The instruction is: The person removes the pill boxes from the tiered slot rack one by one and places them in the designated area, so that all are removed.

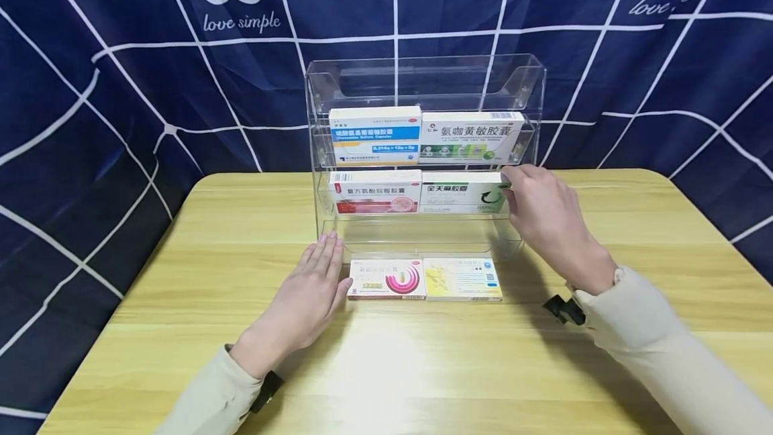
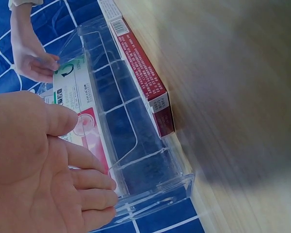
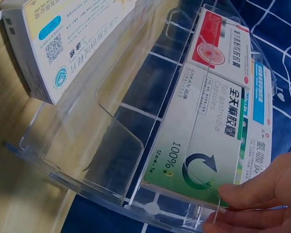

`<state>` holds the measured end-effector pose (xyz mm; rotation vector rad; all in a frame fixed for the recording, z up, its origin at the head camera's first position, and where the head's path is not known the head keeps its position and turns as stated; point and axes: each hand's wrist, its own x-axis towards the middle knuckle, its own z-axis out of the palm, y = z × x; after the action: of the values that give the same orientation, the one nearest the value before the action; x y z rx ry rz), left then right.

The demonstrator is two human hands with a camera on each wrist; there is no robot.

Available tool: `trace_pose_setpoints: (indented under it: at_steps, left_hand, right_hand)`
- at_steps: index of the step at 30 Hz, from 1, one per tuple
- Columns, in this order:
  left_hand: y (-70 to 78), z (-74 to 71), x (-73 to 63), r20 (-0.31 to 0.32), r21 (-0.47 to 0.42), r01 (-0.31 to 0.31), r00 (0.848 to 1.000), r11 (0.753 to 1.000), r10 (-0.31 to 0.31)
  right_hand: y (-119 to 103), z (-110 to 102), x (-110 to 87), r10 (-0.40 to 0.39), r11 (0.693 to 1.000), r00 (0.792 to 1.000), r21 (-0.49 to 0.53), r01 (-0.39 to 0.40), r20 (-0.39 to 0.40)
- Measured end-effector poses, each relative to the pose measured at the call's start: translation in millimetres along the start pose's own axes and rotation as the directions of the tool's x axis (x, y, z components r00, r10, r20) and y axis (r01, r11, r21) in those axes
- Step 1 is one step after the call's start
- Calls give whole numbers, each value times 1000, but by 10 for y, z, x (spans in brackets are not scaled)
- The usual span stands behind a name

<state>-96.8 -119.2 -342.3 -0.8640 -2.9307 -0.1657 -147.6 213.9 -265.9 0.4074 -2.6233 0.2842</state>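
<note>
My right hand (image 1: 546, 217) pinches the right end of a white and green medicine box (image 1: 455, 197), labelled Tall Gastrodia Capsules, in a lower tier of a clear acrylic display rack (image 1: 537, 96). In the right wrist view its thumb (image 3: 247, 191) lies on the front of the box near the green arrow. My left hand (image 1: 308, 287) has its fingers straight and together, the tips at the rack's lower left corner. A white and red medicine box (image 1: 377, 199) stands to the left of the green one in the same tier.
One tier higher stand a blue and white box (image 1: 376, 139) and a white box with a green band (image 1: 465, 143). On the wooden table (image 1: 386, 368) before the rack lie a pink and white box (image 1: 386, 280) and a yellow and white box (image 1: 461, 280). A navy curtain (image 1: 229, 106) hangs behind.
</note>
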Motion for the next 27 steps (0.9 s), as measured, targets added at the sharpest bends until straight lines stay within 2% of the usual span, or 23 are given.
trace_pose_setpoints:
  at_steps: [4, 13, 27]
  left_hand:
    - [-9, -18, -1, 1, -1, -4, 1000, 1000, 4]
    - [9, 2, 58, -3, 3, -14, 1000, 1000, 14]
    - [-1, 15, -6, -12, -12, -13, 1000, 1000, 13]
  right_hand:
    - [-7, 15, 27, -13, 1000, 1000, 1, 13, -18]
    - [30, -36, 53, 1, 1000, 1000, -17, -1, 12]
    - [28, -15, 64, 17, 1000, 1000, 4, -17, 27]
